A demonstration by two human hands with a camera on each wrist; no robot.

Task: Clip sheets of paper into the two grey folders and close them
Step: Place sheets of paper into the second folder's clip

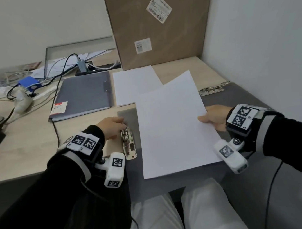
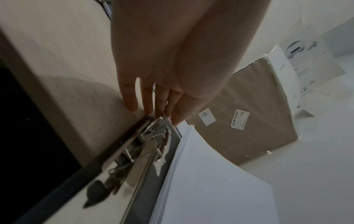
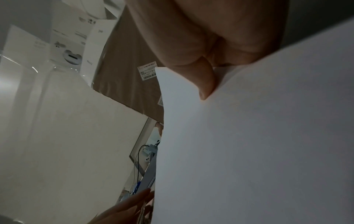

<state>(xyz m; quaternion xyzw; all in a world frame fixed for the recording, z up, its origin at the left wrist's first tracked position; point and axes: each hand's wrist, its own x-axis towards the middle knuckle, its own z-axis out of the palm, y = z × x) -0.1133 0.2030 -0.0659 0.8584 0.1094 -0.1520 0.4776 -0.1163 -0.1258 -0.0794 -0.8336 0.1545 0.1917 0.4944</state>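
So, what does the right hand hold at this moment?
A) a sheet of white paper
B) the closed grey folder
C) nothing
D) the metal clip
A: the right hand pinches the sheet of white paper at its edge, above the open grey folder, while the left hand touches the metal clip.

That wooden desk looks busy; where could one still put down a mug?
Bare light wood desk lies in front of the closed grey folder, left of the left hand. A smaller patch sits between the loose white sheets and the brown cardboard box. The far left, with cables, is crowded.
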